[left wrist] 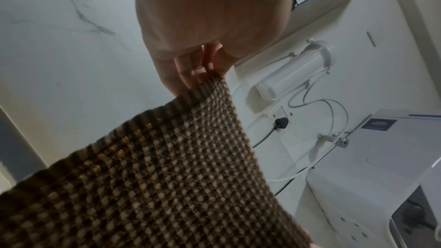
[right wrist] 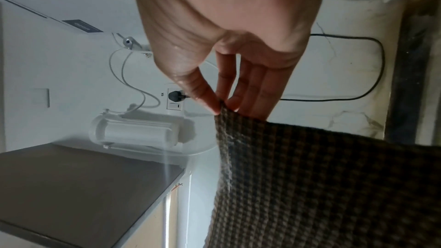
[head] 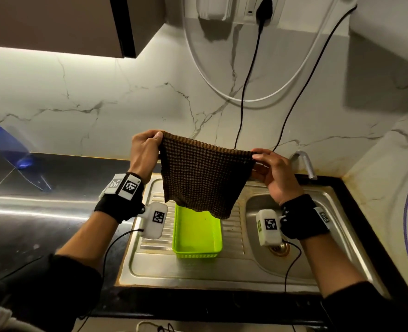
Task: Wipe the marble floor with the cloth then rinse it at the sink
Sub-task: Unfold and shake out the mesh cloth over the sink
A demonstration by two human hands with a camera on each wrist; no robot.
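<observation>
Cloth (head: 201,178): brown, waffle-checked weave with a ribbed border along the top edge. Held spread in the air by its two upper corners, above the draining board; the lower edge hangs loose, its lowest corner over the green basket (head: 197,238).

Left hand (head: 145,152): pinches the cloth's left upper corner between thumb and fingers, the fingers (left wrist: 190,74) bunched at the ribbed edge in the left wrist view.

Right hand (head: 276,174): pinches the right upper corner; the right wrist view shows thumb and forefinger (right wrist: 207,97) closed on the cloth tip, the other fingers nearly straight beside it.

Sink (head: 337,212): stainless steel, basin on the right with a drain at its bottom, ribbed draining board on the left. The right wrist sits above the basin.

Basket: bright green plastic, rectangular, standing on the draining board.

Tap (head: 306,162): metal, curved, at the back of the basin, just beyond the right hand.

Wall (head: 78,97): white marble with grey veins. A black plug (head: 264,8) sits in a socket up top; black and white cables run down the wall.

Bottle (head: 6,144): blue, on the dark counter (head: 18,224) at far left, well apart from the cloth.
</observation>
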